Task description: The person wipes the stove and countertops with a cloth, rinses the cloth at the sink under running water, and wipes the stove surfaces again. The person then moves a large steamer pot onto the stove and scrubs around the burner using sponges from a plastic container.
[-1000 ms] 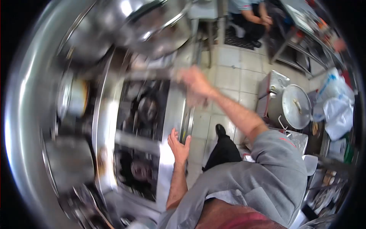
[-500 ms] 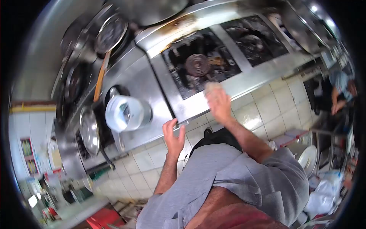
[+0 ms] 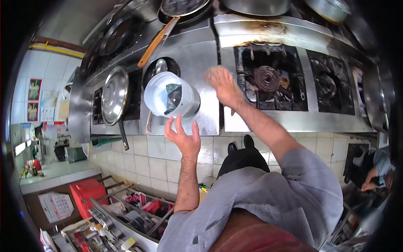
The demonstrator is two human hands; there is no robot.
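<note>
While the left hand (image 3: 183, 138) hung with its fingers and thumb spread apart just beside the translucent white bucket (image 3: 192, 103), the right hand (image 3: 227, 89) reached over the steel worktop (image 3: 197, 50) toward the edge of the gas range (image 3: 331, 119). Blurring made the tan patch (image 3: 213, 73) at the right fingertips hard to identify; it was possibly a scouring pad, and whether the hand was clamped on it could not be determined.

The bucket stood on the worktop, mouth tilted into view, with a dark and blue-green item (image 3: 173, 96) inside. It blocked part of a black pan (image 3: 173, 67), in which a steel ladle (image 3: 161, 66) lay. An orange-brown wooden handle (image 3: 155, 44) projected over the worktop from behind. To the left, a round steel lid or pan (image 3: 115, 95) covered part of another burner area, and a black handle (image 3: 124, 136) jutted past the counter's front edge.

Below left stood a red container (image 3: 89, 196) beside a compartmented rack (image 3: 121, 230). Two red-bordered posters (image 3: 34, 90) hung on the tiled wall; a printed sheet (image 3: 56, 206) was fixed lower down, its lines too small to read.
</note>
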